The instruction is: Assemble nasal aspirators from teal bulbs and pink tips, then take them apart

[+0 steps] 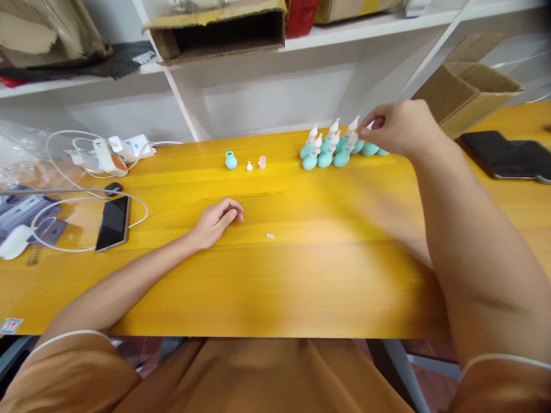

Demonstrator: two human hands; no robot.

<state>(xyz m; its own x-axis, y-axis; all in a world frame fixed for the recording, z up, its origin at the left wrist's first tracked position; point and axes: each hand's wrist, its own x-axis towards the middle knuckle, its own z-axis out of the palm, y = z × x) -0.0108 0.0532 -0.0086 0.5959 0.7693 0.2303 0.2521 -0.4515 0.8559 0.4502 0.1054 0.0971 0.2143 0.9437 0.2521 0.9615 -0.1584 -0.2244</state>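
1. Brown shirt cloth lies closest, nearer the wearer than the group of squeeze bulbs that stands near the back of the table.
2. Judging by how things lie, much seems done: at least six green bulbs in that group stand upright with white tips on. More bulbs stand at its right end, but the hand covers their tops, so whether they are tipped cannot be told.
3. One set looks left to do. Well left of the group, a lone bulb stands open-mouthed; between it and the group are a small white tip and a pink piece, all apart.
4. Two pale discs lie together, left of the group and nearer the wearer.
5. Right hand: reached far forward over the group's right end, wrist bent, thumb and forefinger drawn together beside a tip. Whether they grip anything cannot be told.
6. Left hand: resting left of the group and nearer the wearer, fingers loosely curled, half open, nothing seen in it.
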